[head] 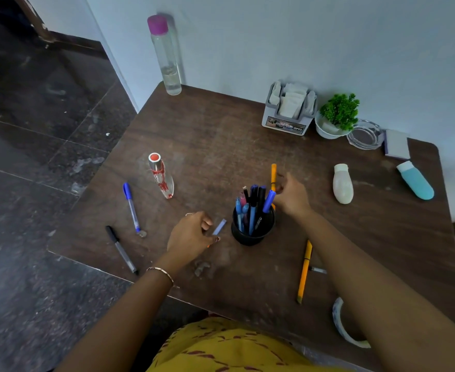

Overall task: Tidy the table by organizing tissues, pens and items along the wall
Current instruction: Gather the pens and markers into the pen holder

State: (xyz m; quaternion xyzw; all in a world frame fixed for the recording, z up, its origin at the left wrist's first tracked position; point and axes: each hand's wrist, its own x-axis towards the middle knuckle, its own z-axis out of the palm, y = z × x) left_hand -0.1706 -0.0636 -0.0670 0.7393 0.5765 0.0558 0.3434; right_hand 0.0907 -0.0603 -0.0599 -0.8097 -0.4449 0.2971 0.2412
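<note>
Soft, even, rather cool light fills the scene, throwing only faint shadows behind the tall bottle (165, 56) on the wall (274, 36), while the wide lens bends the surface (207, 135) edges outward and slight blur softens the left hand (191, 234).

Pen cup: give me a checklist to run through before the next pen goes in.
1. Pen cup upright: ok.
2. Room left in the cup: cannot tell; several pens already stand in it.
3. Right hand holding the orange pen: ok.
4. Left hand free: not ok; it pinches a small blue piece.
5. Loose pens remaining: not ok; blue pen, black pen, orange marker lie on the table.
</note>
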